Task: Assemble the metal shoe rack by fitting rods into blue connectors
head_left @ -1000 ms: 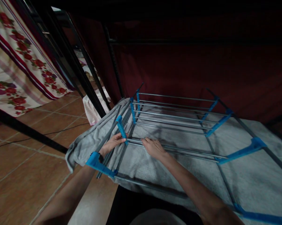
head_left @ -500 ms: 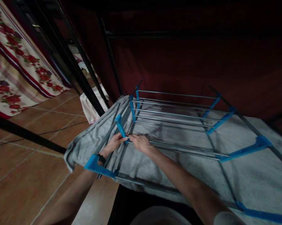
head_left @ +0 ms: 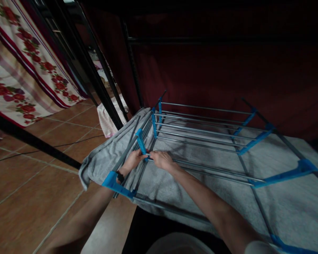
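A rack of grey metal rods (head_left: 201, 135) joined by blue plastic brackets lies on a grey blanket (head_left: 172, 176). My left hand (head_left: 133, 159), with a dark band at the wrist, is closed around the lower end of a blue bracket (head_left: 141, 141) on the rack's left side. Just to its right, my right hand (head_left: 161, 159) grips the end of a metal rod (head_left: 217, 168) where it meets that bracket. The fingers of both hands nearly touch, and they partly hide the joint. Another blue bracket (head_left: 118, 185) stands nearer me, beside my left wrist.
Black metal posts (head_left: 102, 74) rise at the left, with a dark red cloth (head_left: 214, 70) behind the rack. A floral curtain (head_left: 29, 67) hangs at far left above the tiled floor (head_left: 42, 176). A pale striped cloth (head_left: 110, 116) and a dark cable (head_left: 69, 144) are there too.
The view has shifted slightly, so everything sits a little further right. Both hands keep their hold at the same bracket and rod end, with hardly any movement relative to the rack.
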The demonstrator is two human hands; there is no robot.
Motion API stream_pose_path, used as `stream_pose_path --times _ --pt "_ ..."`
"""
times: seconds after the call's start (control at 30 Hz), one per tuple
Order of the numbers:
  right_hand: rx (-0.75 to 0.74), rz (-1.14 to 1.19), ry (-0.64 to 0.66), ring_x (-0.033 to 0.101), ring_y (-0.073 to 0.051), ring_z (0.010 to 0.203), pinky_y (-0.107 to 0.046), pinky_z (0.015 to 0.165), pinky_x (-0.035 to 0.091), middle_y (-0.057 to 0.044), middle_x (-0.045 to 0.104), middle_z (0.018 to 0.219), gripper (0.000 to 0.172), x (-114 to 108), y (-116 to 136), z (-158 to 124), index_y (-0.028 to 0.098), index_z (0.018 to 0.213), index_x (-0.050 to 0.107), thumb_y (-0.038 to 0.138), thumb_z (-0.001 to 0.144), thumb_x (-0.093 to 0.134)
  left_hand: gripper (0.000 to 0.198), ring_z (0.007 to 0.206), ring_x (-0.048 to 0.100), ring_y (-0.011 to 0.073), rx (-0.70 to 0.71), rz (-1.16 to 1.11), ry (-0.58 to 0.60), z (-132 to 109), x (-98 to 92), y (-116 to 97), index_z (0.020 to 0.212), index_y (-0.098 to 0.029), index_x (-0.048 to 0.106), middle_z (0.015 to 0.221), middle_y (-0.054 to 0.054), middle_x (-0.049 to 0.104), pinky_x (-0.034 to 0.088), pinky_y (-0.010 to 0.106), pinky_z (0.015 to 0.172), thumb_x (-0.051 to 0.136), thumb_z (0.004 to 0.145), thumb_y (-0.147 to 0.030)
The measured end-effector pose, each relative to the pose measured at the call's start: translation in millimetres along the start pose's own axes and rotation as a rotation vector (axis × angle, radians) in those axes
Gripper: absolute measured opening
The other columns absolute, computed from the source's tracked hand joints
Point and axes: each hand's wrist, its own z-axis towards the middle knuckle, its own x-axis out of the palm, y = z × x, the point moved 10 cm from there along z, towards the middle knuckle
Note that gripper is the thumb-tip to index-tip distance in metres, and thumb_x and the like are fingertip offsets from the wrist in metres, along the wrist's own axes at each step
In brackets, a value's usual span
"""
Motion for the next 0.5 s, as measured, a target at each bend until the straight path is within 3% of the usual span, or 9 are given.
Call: stream_pose_path --times 0.27,0.5 --pt "0.052 0.110 0.120 0.065 -0.021 0.106 -0.028 0.080 0.044 -0.006 0.070 0.117 0.035 4.8 -9.5 8.4 0.026 0.119 0.061 0.036 0.100 0.033 0.049 0.094 0.068 0.0263 0.018 0.153 0.010 0.4 0.5 -2.8 0.102 -0.015 0.069 0.099 0.011 0.073 0.054 0.036 0.087 0.060 0.080 -0.058" --pt "0.055 0.071 0.057 0.065 -0.021 0.106 -0.029 0.081 0.046 -0.005 0.070 0.117 0.034 3.0 -8.7 6.8 0.026 0.116 0.061 0.039 0.101 0.033 0.058 0.096 0.068 0.0277 -0.005 0.118 0.000 2.3 -0.7 1.1 0.101 -0.016 0.069 0.104 0.011 0.073 0.053 0.039 0.091 0.061 0.073 -0.067"
